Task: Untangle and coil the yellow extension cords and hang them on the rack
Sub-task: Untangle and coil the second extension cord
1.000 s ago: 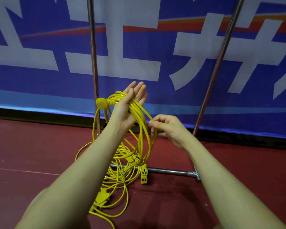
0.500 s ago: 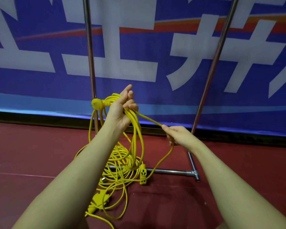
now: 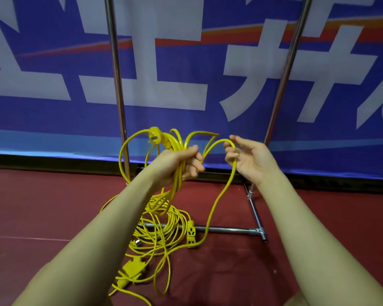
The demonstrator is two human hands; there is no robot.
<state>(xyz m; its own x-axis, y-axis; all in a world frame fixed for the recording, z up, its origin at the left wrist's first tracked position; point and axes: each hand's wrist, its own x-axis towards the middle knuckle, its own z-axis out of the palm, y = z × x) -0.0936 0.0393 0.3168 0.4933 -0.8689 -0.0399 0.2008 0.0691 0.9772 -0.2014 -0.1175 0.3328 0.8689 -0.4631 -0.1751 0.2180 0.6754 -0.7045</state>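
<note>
Yellow cords bunched in left grip; right grip hooks loop.

Open gap lay between left pole and right pole of rack, banner closing it off behind. Both hands sat in lower part of that gap: left hand near left pole, right hand near right pole. Floor below blocked by cord heap draped over base bar. Side foot ran along floor at right. Bare floor left of left pole.
</note>
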